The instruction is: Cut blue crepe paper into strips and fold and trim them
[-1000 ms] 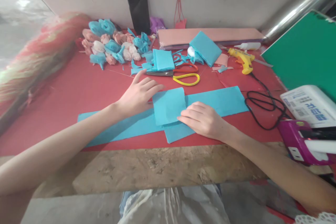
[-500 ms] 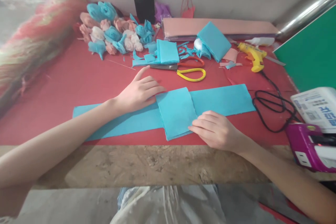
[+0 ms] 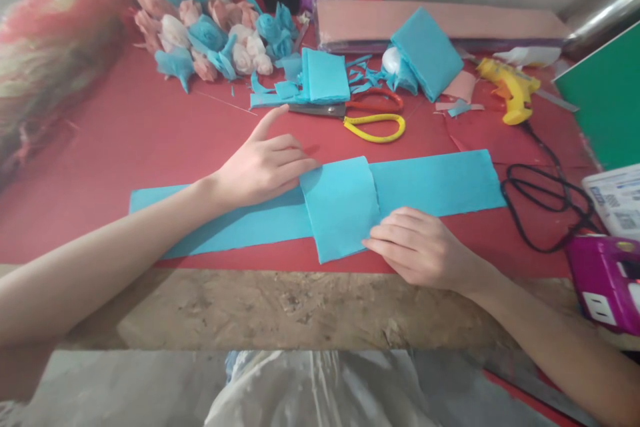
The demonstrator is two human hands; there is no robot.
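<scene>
A folded square of blue crepe paper [image 3: 343, 210] lies across a long, flat strip of the same blue paper [image 3: 435, 183] on the red table covering. My left hand [image 3: 265, 163] pinches the square's upper left corner, its little finger raised and its thumb mostly hidden. At the lower right corner, the closed fingers of my right hand [image 3: 417, 247] grip the square's edge. Just beyond my left hand lie scissors [image 3: 373, 128] with one red and one yellow handle loop.
Behind the scissors sit a folded blue stack [image 3: 326, 77], paper scraps, and another blue stack [image 3: 430, 53]. Paper flowers [image 3: 207, 33] are heaped back left. A yellow glue gun [image 3: 515, 90], its black cord [image 3: 550, 187] and a magenta device [image 3: 603, 280] stand right. The wooden table edge [image 3: 280, 307] is nearest me.
The view has shifted slightly, bringing the table closer. My left fingertips now reach over the square's upper left corner, and its layers look more evenly lined up at the bottom edge.
</scene>
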